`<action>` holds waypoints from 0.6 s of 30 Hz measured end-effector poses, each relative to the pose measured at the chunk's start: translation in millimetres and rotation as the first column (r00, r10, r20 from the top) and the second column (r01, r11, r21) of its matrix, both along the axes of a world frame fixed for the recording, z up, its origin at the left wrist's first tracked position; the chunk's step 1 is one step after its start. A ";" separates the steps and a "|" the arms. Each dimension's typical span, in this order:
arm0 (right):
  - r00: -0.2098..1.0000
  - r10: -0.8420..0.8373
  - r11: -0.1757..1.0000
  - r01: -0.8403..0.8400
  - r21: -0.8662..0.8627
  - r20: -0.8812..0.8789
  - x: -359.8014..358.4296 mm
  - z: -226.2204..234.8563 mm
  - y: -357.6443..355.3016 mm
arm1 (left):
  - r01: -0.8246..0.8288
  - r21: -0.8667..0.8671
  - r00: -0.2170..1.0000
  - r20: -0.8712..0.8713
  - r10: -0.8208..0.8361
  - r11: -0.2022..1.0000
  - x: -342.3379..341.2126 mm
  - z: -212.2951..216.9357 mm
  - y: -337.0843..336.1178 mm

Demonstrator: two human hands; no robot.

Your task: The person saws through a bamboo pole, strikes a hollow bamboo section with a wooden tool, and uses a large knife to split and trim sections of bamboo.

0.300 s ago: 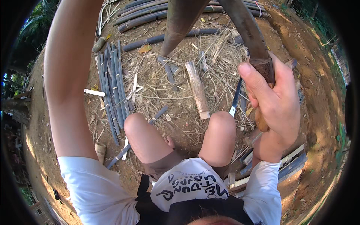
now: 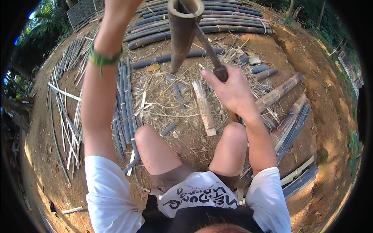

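Note:
In my right hand (image 2: 233, 87) is a machete (image 2: 208, 44), gripped by its wooden handle. Its dark blade crosses the open top of a thick bamboo tube (image 2: 182, 37) and appears set into the rim. The tube stands nearly upright on the ground in front of my knees. My left hand (image 2: 122, 7) is raised at the top edge; its fingers are cut off by the frame, so what they hold does not show. A green band circles that wrist. A short pale wooden stick (image 2: 204, 108) lies on the ground between my knees and the tube.
Long bamboo poles (image 2: 217, 29) are stacked at the back. Split bamboo strips (image 2: 124, 101) lie left of my knees, with thin slats (image 2: 68, 120) further left. Cut bamboo pieces (image 2: 279, 91) lie on the right. Straw and shavings cover the ground ahead.
The machete has come from beside the tube to across its open top. My right hand has moved forward and left. The view has shifted, showing more of the far poles.

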State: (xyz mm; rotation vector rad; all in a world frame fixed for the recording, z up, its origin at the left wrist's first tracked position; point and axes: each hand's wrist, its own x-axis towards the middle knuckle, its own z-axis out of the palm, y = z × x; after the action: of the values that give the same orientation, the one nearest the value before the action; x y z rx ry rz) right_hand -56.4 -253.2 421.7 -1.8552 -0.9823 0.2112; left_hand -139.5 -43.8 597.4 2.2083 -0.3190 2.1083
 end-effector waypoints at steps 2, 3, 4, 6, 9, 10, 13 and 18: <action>0.997 -0.069 0.994 0.072 -0.085 0.032 2.1 -5.5 8.6 | -0.021 -0.130 0.982 -0.191 -0.004 0.991 -5.3 -68.9 9.0; 0.997 -0.075 0.987 0.074 -0.141 -0.002 1.1 -1.6 8.1 | -0.020 -0.169 0.990 -0.139 -0.004 0.985 4.8 -92.7 -5.8; 0.999 -0.035 0.992 0.032 -0.119 -0.019 -4.5 -0.4 11.1 | -0.052 -0.301 0.971 -0.240 -0.022 0.952 0.6 -105.0 -7.4; 0.999 0.015 0.994 -0.020 -0.111 -0.046 -8.7 -6.7 11.9 | 0.223 -0.541 0.953 -0.055 -0.299 0.811 10.6 -115.0 -13.5; 0.982 0.077 0.997 -0.077 0.012 -0.173 -9.3 -20.0 12.8 | 0.323 -0.664 0.929 0.084 -0.361 0.674 12.8 -124.2 -20.9; 0.972 0.110 0.993 -0.097 0.069 -0.206 -6.3 -27.3 11.7 | 0.314 -0.666 0.932 0.081 -0.353 0.677 12.8 -127.5 -25.9; 0.927 0.242 0.970 -0.226 0.088 -0.285 15.8 -55.7 -3.7 | 0.289 -0.672 0.942 0.075 -0.326 0.681 8.5 -138.7 -49.8; 0.914 0.275 0.961 -0.274 0.046 -0.297 30.6 -77.4 -49.1 | 0.312 -0.438 0.944 0.245 -0.222 0.843 30.7 -182.4 -80.4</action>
State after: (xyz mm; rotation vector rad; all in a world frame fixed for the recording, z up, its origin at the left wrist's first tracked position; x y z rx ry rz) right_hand -25.8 -302.3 344.2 -1.6150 -1.0222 0.6434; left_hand -108.9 -124.2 415.0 1.5964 -0.0968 1.9769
